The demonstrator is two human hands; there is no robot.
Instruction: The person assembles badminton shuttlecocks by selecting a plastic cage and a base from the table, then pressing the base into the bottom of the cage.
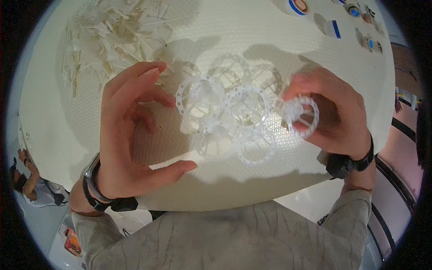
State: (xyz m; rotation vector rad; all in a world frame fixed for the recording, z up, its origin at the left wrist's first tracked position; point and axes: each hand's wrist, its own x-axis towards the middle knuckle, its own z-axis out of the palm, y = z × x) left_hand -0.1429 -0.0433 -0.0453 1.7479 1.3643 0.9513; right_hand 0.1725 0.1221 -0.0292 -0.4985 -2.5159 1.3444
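Note:
My left hand (130,135) is open, its thumb and fingers curved wide apart with nothing between them. Just right of its fingertips, a cluster of translucent white plastic ring parts (246,107) with spokes and small holes lies on the table; whether the rings are joined cannot be told. My right hand (335,112) grips a similar white spoked ring (302,116) between thumb and fingers, slightly blurred, at the right side of the cluster. The fingertips behind that ring are partly hidden.
A heap of pale, thin plastic scraps (119,38) covers the far left of the cream textured table (171,193). Round blue-and-white pieces (334,29) and other small items stand at the far right. Another person (33,184) is beyond the left edge.

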